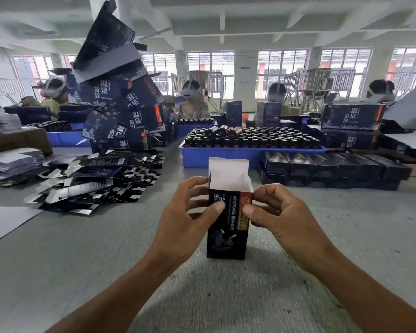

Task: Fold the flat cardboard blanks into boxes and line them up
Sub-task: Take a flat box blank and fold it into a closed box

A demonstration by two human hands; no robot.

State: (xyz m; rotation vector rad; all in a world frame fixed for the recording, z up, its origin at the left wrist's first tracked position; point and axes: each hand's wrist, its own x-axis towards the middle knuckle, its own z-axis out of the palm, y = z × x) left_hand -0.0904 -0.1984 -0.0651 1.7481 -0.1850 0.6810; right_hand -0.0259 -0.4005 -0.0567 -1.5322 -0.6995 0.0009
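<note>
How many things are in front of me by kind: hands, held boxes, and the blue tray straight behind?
Bare hands: 2, left hand and right hand
Dark upright cardboard box with open white top flap: 1
Blue plastic tray of dark bottles: 1
Total: 4

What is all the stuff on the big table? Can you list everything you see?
Upright box: one, dark blue with a red strip, top flap open and white inside, table centre.
Flat blanks: a large loose pile, dark blue and silver, left.
Tall stack of big boxes: several, dark blue, leaning, behind the pile.
Blue tray: one, behind the upright box.
Bottles: many, dark, standing in the tray.
Finished boxes: two stacked rows, dark blue, lying on the right.
Table: one, grey.
Workers: at least four, seated across the table.
Left hand: grip on the box's left side.
Right hand: grip on its right top corner.
</note>
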